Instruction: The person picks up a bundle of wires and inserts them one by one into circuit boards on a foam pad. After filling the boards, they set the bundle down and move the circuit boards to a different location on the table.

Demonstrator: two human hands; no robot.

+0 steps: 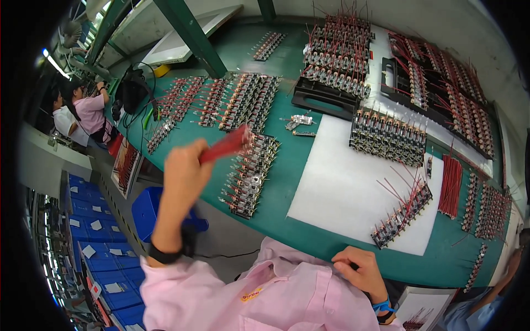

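Observation:
My left hand (187, 165) is raised over the left part of the green table. It is closed around a long red thing (225, 144), blurred by motion, with the colour of the loose red wires. Just beyond its tip and below it lie rows of small circuit boards (245, 185). My right hand (359, 266) rests at the near table edge with curled fingers, and nothing shows in them. Nearest to it, on a white foam sheet (331, 187), a strip of small boards (402, 218) lies aslant with several red wires standing out from it.
A bundle of red wires (451, 185) lies right of the foam. More boards stand in black trays (326, 99) at the back. Several board rows (212, 102) lie at the left. A green post (193, 36) rises behind. A blue stool (146, 212) stands below.

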